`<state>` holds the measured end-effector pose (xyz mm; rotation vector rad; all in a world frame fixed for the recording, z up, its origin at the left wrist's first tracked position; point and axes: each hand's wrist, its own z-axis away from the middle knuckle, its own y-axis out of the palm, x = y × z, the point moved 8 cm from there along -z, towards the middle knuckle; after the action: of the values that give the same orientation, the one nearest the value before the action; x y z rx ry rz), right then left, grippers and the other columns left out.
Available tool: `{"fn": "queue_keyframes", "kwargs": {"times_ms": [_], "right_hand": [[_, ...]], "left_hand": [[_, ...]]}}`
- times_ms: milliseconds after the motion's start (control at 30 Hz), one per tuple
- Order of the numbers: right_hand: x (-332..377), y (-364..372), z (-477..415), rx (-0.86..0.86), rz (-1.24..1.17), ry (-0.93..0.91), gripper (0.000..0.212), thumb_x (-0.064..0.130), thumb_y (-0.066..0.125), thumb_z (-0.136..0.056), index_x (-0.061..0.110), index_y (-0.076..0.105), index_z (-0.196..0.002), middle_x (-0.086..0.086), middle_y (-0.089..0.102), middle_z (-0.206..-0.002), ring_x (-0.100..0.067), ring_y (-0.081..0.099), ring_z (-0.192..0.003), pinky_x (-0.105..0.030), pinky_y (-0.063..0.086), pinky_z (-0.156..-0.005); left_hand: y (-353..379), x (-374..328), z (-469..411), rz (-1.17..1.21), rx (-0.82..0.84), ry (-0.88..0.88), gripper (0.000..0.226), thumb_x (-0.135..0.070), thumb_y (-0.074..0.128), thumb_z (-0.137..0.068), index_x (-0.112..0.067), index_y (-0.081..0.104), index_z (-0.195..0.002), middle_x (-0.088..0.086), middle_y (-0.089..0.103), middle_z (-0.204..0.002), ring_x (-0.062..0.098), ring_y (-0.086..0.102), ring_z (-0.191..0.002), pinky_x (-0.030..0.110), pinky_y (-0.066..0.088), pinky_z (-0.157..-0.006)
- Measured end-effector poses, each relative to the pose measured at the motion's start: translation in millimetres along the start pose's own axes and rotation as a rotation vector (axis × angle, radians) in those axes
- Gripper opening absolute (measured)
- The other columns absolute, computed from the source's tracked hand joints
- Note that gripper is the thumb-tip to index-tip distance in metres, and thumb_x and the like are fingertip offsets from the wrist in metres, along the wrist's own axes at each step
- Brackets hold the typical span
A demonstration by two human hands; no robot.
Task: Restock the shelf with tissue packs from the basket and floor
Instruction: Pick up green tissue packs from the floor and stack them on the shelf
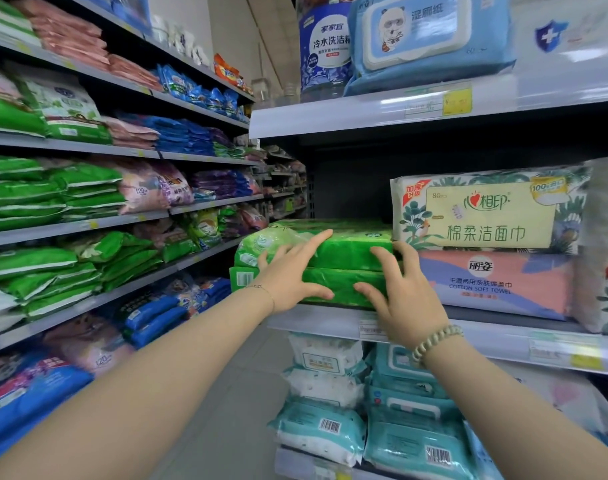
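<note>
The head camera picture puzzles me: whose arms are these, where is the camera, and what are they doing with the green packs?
There is no machine here. A person wears the camera on the head, so you look forward and down along their own arms. The left hand and right hand lie with spread fingers against two stacked green tissue packs on a shop shelf. Neither hand grips anything; they seem to be pushing the packs in. To the right, a leaf-printed pack sits on a pink pack.

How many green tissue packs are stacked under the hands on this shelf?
2: the upper green pack, pressed by the left hand, and the lower green pack beneath it, touched by the right hand. Others may sit hidden behind.
</note>
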<state>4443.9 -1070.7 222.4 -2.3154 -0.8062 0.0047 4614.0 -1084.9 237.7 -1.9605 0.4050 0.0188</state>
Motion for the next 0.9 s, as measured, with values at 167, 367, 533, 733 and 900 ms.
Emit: {"fn": "queue_keyframes", "kwargs": {"times_ms": [167,367,533,733,900], "right_hand": [[-12.0,-10.7,4.2,-0.062,0.078,-0.002,0.068,0.064,0.038,-0.086,0.012,0.045,-0.129,-0.016,0.046,-0.125,-0.038,0.057,-0.082,-0.043,0.051,-0.07],[17.8,-24.8,3.6,-0.232,0.235,-0.2,0.067,0.053,0.044,-0.084,0.012,0.039,-0.137,-0.017,0.034,-0.145,-0.034,0.036,-0.127,-0.048,0.04,-0.096],[28.7,-3.5,-7.2,-0.053,0.439,-0.238,0.073,0.065,0.028,-0.087,0.026,0.023,-0.148,-0.009,0.025,-0.154,-0.03,0.029,-0.137,-0.045,0.026,-0.099],[15.8,-1.7,-9.5,-0.006,0.519,-0.146,0.079,0.069,0.025,-0.085,0.015,0.041,-0.141,-0.007,0.043,-0.144,-0.024,0.042,-0.13,-0.046,0.039,-0.092],[13.6,-2.3,-9.9,-0.023,0.494,-0.111,0.082,0.072,0.025,-0.083,0.018,0.037,-0.144,-0.008,0.037,-0.149,-0.024,0.035,-0.135,-0.049,0.038,-0.094]], "left_hand": [[-2.8,-6.0,0.8,-0.053,-0.061,0.031,0.106,-0.068,0.069,-0.067,-0.052,-0.002,-0.145,-0.008,0.026,-0.154,0.019,0.021,-0.142,0.061,0.006,-0.112],[-17.0,25.9,8.8,-0.204,-0.17,-0.053,0.123,-0.098,0.039,-0.045,-0.045,-0.004,-0.147,-0.013,0.0,-0.159,0.021,0.002,-0.146,0.064,-0.002,-0.111],[-15.5,59.1,13.0,-0.317,-0.151,-0.168,0.116,-0.099,0.016,-0.05,-0.042,-0.009,-0.147,-0.007,-0.003,-0.16,0.023,-0.003,-0.147,0.066,-0.001,-0.11],[-17.4,70.8,20.4,-0.339,-0.172,-0.304,0.12,-0.101,0.012,-0.045,-0.042,-0.011,-0.148,-0.002,0.007,-0.158,0.025,0.004,-0.145,0.07,0.001,-0.107],[-18.1,69.0,28.3,-0.321,-0.209,-0.313,0.123,-0.101,0.014,-0.046,-0.039,-0.018,-0.147,-0.001,-0.008,-0.16,0.027,-0.002,-0.146,0.067,0.003,-0.109]]}}
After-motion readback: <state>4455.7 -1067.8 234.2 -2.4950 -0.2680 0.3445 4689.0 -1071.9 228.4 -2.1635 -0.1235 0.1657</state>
